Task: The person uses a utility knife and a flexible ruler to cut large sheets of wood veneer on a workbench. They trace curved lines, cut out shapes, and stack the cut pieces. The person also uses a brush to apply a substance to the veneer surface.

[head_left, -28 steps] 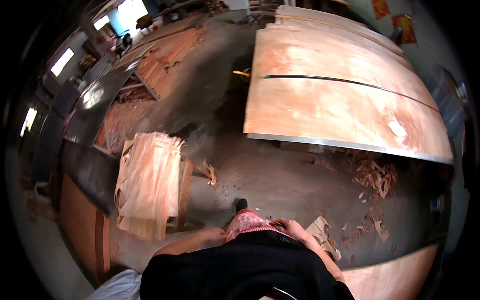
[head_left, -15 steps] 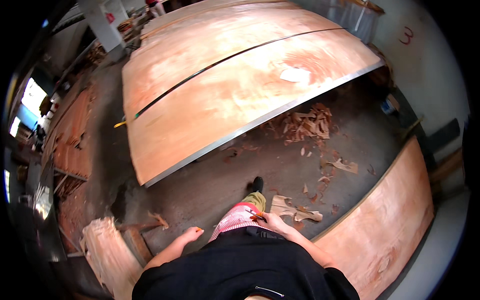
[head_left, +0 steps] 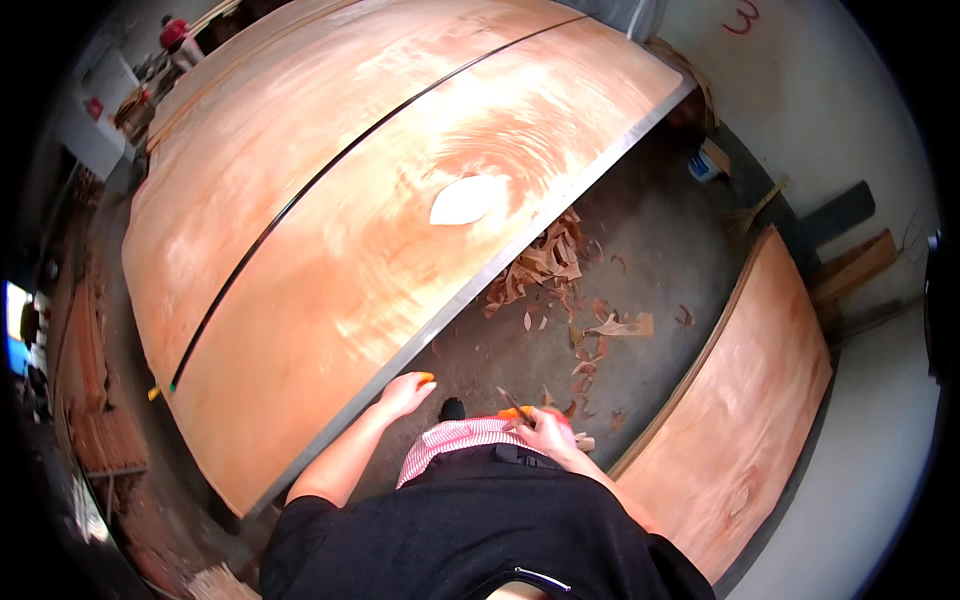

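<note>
Head view: the right hand has its fingers around a thin dark tool; the left hand's curl, hold unclear; beyond lies the wood sheet; scraps suggest some cutting done, what remains untold

- Between one and two o'clock, close to the top rim of my view, I see a single numeral in red, curved strokes, written large straight on the pale wall.
- At two o'clock, low by that wall, I see a blue-and-white tub; its markings are too small for me to read.
- At ten o'clock, a small red patch shows against the pale pillar; I cannot tell whether it bears writing.
</note>
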Tool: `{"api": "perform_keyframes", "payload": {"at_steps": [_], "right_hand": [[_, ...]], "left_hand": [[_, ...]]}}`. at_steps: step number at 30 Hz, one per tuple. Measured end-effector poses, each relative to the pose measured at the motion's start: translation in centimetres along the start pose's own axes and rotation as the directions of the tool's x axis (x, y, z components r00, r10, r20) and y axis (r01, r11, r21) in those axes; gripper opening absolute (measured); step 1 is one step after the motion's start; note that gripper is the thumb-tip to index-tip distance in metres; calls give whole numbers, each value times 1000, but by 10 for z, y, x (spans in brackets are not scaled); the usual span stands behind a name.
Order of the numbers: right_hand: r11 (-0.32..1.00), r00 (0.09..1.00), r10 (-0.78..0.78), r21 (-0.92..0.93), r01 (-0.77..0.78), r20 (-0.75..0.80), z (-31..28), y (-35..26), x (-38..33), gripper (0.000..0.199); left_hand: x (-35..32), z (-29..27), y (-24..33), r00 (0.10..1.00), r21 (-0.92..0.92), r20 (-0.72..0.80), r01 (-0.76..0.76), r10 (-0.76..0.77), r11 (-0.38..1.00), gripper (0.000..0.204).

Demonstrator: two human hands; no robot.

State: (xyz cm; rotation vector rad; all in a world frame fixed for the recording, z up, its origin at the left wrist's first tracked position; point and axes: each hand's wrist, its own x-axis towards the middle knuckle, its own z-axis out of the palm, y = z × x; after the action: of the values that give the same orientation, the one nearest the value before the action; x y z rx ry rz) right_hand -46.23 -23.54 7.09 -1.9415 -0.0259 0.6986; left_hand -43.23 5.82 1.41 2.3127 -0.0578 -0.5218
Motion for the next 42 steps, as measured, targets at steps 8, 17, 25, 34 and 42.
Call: {"api": "perform_keyframes", "payload": {"at_steps": [8, 17, 25, 34, 42], "right_hand": [[921, 989, -97, 367, 132, -113, -151, -38, 141, 26], [776, 738, -536, 107, 622, -410, -442, -158, 337, 17], [486, 338, -604, 3, 874, -722, -618, -363, 490, 17], [597, 619, -604, 230, 769, -502, -615, -432, 493, 21], [466, 650, -627, 461, 755, -429, -602, -423, 495, 19]], "left_hand": [[191, -12, 145, 949, 128, 98, -310, 299, 942, 34], [285, -21, 180, 996, 51, -71, 53, -49, 997, 31], [294, 1, 200, 930, -127, -218, 273, -295, 954, 31], [292, -9, 216, 818, -151, -312, 459, -483, 875, 32], [266, 5, 216, 795, -54, -279, 548, -539, 835, 34]]}}
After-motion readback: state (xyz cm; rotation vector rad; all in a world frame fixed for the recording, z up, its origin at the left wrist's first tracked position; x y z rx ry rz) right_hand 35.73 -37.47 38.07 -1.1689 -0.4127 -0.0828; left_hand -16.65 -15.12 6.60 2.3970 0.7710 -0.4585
